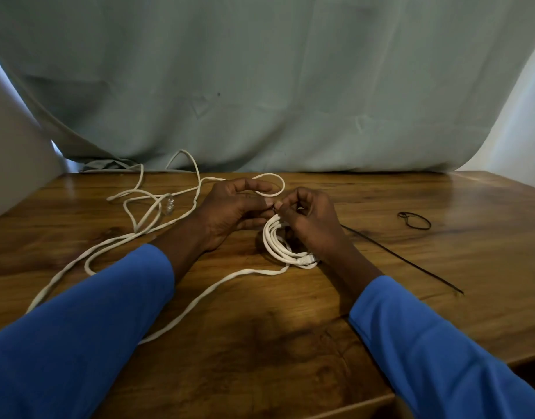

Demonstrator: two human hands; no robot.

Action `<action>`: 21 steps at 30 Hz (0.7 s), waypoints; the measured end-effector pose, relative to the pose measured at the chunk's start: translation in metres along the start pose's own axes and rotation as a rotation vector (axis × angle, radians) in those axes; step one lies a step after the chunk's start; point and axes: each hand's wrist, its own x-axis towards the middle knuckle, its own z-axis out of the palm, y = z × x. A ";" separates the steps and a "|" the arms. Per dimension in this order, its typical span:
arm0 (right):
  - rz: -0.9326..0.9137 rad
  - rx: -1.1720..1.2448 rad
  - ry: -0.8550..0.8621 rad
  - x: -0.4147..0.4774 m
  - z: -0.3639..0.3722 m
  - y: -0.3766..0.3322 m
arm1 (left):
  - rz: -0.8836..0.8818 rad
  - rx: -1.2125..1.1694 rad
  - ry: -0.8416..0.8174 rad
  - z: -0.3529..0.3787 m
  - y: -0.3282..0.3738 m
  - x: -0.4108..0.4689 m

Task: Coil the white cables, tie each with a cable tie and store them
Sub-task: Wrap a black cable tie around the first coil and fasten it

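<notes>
- Left hand (230, 207) and right hand (313, 219) fingers pinch a thin black plastic cable tie (411, 263) atop the coiled white cable (278, 243)
- Looped black tie (414, 220) lies near the brown wooden surface's (290, 343) right edge

White coil (278, 243) upright; cable tie (402, 257) flat

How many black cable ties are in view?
2: a long straight cable tie running right from the coil, and a looped tie farther right on the table. Hands may hide more.

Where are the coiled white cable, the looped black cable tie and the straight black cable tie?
coiled white cable (275, 243): head view, left arc of the coil.
looped black cable tie (415, 220): head view, the loop's rim.
straight black cable tie (411, 264): head view, mid-length.
</notes>
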 end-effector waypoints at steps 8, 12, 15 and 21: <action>-0.074 -0.056 0.011 0.001 0.001 0.003 | -0.087 -0.066 0.020 -0.001 0.002 0.003; -0.096 -0.038 -0.006 0.000 0.000 0.003 | -0.071 0.007 -0.009 0.001 0.000 0.006; -0.106 0.018 -0.019 -0.001 0.000 0.004 | -0.022 0.053 0.014 0.001 -0.001 0.007; -0.139 0.036 -0.010 -0.001 0.001 0.004 | 0.026 0.191 0.036 0.003 -0.003 0.013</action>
